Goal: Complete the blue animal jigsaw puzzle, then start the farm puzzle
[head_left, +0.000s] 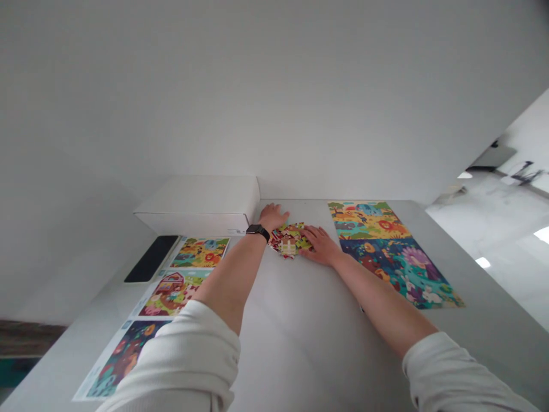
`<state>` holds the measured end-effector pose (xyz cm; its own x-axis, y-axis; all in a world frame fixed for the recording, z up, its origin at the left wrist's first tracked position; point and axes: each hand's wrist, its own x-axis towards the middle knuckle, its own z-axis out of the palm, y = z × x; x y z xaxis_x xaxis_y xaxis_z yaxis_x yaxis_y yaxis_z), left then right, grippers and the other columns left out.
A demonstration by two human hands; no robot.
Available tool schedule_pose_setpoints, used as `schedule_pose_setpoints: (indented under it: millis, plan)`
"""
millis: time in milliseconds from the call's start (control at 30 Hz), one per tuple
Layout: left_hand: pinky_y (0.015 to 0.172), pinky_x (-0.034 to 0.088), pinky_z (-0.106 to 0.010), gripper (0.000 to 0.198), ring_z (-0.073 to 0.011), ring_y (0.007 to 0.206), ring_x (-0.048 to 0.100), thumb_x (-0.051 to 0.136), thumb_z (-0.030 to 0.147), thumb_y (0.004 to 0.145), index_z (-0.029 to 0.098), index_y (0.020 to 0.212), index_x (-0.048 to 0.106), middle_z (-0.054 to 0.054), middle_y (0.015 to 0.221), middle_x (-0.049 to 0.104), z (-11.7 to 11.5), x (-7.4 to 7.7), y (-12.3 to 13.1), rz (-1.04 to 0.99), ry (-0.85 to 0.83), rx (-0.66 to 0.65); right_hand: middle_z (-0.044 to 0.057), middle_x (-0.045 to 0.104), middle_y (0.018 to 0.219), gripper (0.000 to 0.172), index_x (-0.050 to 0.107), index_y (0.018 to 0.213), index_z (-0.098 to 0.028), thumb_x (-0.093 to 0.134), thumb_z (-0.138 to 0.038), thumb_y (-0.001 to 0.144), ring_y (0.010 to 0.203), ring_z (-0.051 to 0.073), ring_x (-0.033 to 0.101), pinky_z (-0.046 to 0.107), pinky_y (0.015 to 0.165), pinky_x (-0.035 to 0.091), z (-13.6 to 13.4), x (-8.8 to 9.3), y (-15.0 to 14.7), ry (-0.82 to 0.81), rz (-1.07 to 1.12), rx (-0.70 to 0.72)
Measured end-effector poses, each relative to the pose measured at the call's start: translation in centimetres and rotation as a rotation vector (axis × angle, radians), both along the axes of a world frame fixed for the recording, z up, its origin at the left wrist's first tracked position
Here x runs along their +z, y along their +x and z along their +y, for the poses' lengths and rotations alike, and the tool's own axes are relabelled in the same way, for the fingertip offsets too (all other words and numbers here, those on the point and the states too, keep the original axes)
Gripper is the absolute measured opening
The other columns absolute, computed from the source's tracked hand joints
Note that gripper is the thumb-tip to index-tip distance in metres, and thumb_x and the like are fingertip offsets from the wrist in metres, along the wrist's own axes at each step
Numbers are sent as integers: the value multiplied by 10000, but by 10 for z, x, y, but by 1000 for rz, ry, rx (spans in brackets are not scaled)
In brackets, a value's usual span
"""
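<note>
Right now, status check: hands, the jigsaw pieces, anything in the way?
Left hand open, at the far edge of the jigsaw pieces. Right hand open, fingers at their right edge. Colourful illustrated panel beside the right hand, not on the pieces.

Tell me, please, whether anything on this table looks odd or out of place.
The jigsaw pieces lie in a jumbled heap between the left hand and right hand, unlike the neatly laid picture sheet beside them.
</note>
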<state>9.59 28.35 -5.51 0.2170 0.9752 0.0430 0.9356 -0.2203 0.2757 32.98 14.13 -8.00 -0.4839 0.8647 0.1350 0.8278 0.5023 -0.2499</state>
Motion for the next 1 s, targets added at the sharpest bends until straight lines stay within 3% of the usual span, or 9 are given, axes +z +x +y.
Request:
schedule_pose_setpoints:
  millis: [167,300,567,700,867,1000]
  plan:
    - [1161,465,-519,519,-364,1393,630,515,538,1041,167,1328,736,-251,1395,708,-6,-6,-3,29,-3,-46,200,490,1705,805,434,1707,-223,538,-685,1057,1611,364,411,617,1348,261,2,-4,2,6,16,20]
    - [1187,447,-480,458,-324,1388,613,497,503,1082,177,1304,731,-214,1378,706,-41,-8,-10,40,26,-107,218,495,1693,801,470,1678,-189,592,-657,1039,1593,389,423,633,1338,262,4,-9,4,33,30,50]
    - [1253,427,-413,453,-275,1402,593,479,465,1111,190,1419,666,-152,1449,664,-110,-11,-22,-16,81,-180,227,572,1589,761,524,1622,-187,696,-568,986,1474,394,539,593,1267,394,-13,-10,9,94,86,134]
    - [1307,374,-428,521,-294,1515,522,519,489,1092,199,1514,619,-165,1587,592,-128,-12,-24,-64,84,-190,213,572,1593,757,509,1638,-232,671,-604,999,1489,400,529,611,1259,403,-19,-11,10,77,82,120]
    - [1360,243,-593,703,-379,1671,317,585,613,1044,259,1647,510,-155,1783,389,-139,-7,-28,-41,34,-198,217,422,1744,767,452,1686,-227,506,-679,1069,1630,408,372,681,1314,278,-10,-6,-5,15,-17,-41]
    - [1363,255,-587,835,-376,1646,376,733,644,946,287,1663,495,-154,1765,425,-143,-4,-41,-44,7,-319,206,432,1748,773,460,1690,-209,523,-662,1067,1635,384,371,655,1328,270,-7,-1,-13,15,-67,29]
